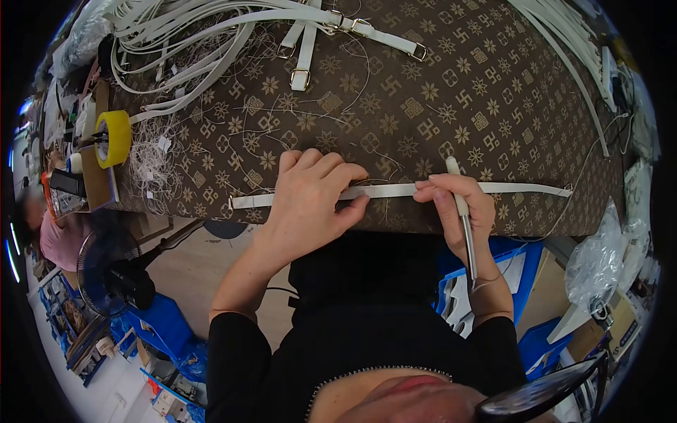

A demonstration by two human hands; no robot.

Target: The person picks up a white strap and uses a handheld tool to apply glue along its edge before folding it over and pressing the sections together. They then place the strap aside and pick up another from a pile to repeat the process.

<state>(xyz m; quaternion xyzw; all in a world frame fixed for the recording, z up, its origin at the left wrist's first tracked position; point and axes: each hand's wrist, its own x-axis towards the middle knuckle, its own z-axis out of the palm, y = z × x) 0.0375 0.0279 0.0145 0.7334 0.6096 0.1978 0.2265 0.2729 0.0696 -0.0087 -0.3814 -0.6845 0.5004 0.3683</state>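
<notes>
Pressed the left hand [314, 201] down on a white strap [395, 190], fingers side by side and bent over it, thumb just below it, nothing clasped. Found the strap lying along the near edge of the desk [437, 106], on brown patterned cloth, running from left of that hand to well past the right hand [458, 204]. Gripped a slim tool [467, 240] in the right hand, fingers closed round its shaft, pale end up beside the strap, metal end pointing back at the body. Touched the strap with the right fingertips. Saw buckled straps [307, 49] heaped at the far side, loose threads [151, 162] on the left and a yellow tape roll [113, 137] just beside them. Noted a fan [106, 268] on the floor below, and another person [56, 236] near it.
</notes>
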